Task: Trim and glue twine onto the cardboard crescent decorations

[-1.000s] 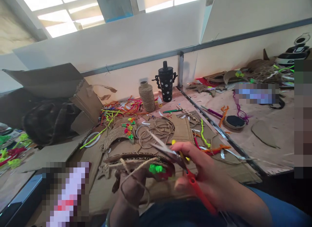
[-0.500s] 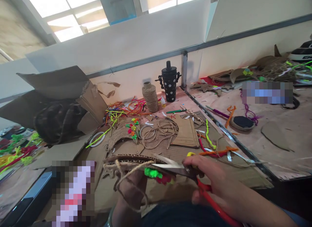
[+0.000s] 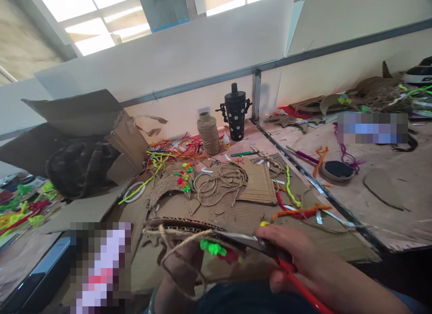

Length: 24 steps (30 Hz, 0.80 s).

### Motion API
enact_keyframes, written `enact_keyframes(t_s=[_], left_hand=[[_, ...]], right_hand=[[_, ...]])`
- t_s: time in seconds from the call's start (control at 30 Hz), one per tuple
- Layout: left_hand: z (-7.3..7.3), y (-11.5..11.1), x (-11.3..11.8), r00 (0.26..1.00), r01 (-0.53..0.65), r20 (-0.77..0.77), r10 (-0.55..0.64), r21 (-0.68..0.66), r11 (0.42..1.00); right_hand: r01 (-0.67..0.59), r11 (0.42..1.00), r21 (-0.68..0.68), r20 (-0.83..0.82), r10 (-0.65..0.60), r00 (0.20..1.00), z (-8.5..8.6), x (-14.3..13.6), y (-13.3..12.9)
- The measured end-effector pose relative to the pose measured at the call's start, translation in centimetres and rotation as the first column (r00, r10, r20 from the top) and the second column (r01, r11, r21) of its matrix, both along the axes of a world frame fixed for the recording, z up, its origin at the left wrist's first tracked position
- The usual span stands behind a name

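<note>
"Where's the cardboard piece (image 3: 175, 222)?"

"Toward six o'clock in the view, raised above the flat cardboard (image 3: 249, 215). The left hand (image 3: 184, 260) grasps it from beneath; most of those fingers are hidden."

"And the right hand (image 3: 292, 248)?"

"At three o'clock from the piece, wrapped round the red-handled scissors (image 3: 300, 284). Their blades (image 3: 241, 237) point to nine o'clock, along the piece's edge. I can't tell whether they bite into it."

"What's on the piece?"

"A twine strand (image 3: 195, 236) loops down in front of the left hand. Green fuzzy trim (image 3: 212, 248) sits just below the blades."

"And around it?"

"From the piece, twine-covered crescents (image 3: 168, 186) at eleven, a twine spool (image 3: 208, 136) at twelve, a black tumbler (image 3: 235, 116) at one."
</note>
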<state>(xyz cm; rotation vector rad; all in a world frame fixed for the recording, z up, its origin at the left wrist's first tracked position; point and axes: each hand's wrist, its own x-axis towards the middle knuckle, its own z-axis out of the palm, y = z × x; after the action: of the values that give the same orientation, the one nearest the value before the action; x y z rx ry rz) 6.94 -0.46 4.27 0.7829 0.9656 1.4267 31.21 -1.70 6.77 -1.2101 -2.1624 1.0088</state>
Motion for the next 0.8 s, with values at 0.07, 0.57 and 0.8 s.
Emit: enact_keyframes(t_s=[0.07,0.57,0.8], left_hand=[[0.2,0.1,0.1,0.997,-0.047,0.069,0.045,0.033,0.998],[-0.6,0.0,-0.2,0.988,-0.068,0.146,0.049,0.126,0.99],[0.8,0.7,0.2,0.991,-0.133,0.049,0.128,0.128,0.983]], right_hand=[[0.004,1.0,0.014,0.012,-0.004,1.0,0.2,-0.1,-0.1],[-0.011,0.99,0.143,0.075,0.0,0.997,0.1,-0.6,-0.1],[0.007,0.995,0.103,-0.025,-0.004,1.0,0.2,0.1,0.1]])
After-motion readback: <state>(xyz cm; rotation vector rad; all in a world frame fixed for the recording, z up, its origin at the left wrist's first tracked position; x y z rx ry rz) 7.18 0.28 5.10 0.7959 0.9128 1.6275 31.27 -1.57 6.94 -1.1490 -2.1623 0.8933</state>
